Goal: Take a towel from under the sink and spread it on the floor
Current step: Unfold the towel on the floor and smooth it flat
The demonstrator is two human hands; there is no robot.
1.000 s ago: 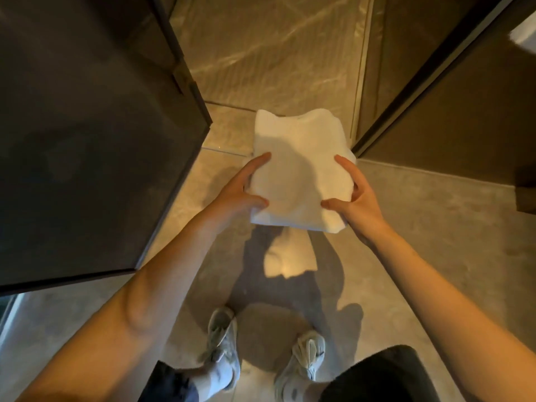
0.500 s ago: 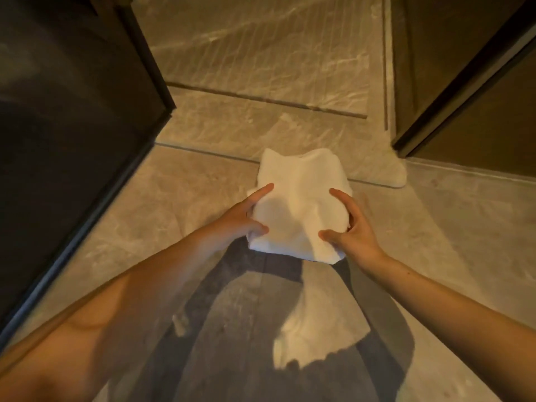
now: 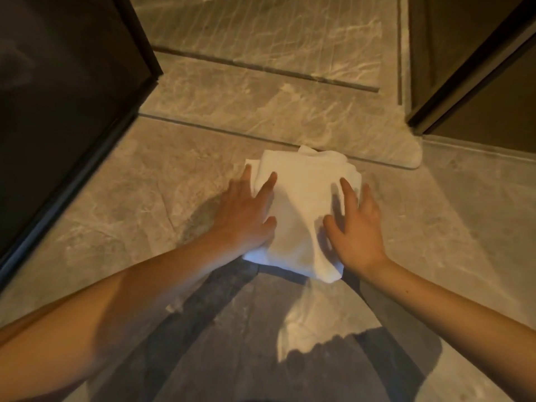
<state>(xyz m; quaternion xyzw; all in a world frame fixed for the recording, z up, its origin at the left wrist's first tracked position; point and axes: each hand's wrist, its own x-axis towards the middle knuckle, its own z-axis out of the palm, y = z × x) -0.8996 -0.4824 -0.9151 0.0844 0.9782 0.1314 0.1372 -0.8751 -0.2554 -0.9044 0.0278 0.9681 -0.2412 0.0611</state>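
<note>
The left hand (image 3: 245, 216) lies open and flat, fingers spread, half on the left edge of the folded white towel (image 3: 301, 216) and half on the floor (image 3: 145, 204). The right hand (image 3: 355, 224) is open too, its fingers splayed and pressing down on the towel's right side; neither hand pinches any cloth. The towel sits on the floor between the two hands, folded into a thick pad with several layers showing at its 12 o'clock edge and a loose corner sagging at 5 o'clock.

It looks soft, light and limp, so it should bend wherever it is lifted and will not hold a shape by itself. On smooth tile it may slide rather than unfold if only pushed. The best hold is judged to be the top layer's free corners, at the near edge or at the far edge, one in each hand, drawn apart.

Just beyond the towel, at 12 o'clock, runs a raised stone threshold (image 3: 261, 108) with a dark groove. A dark cabinet (image 3: 63, 97) stands at 10 o'clock, and a dark door frame (image 3: 464, 74) at 2 o'clock. The person's shadow falls at 6 o'clock.
</note>
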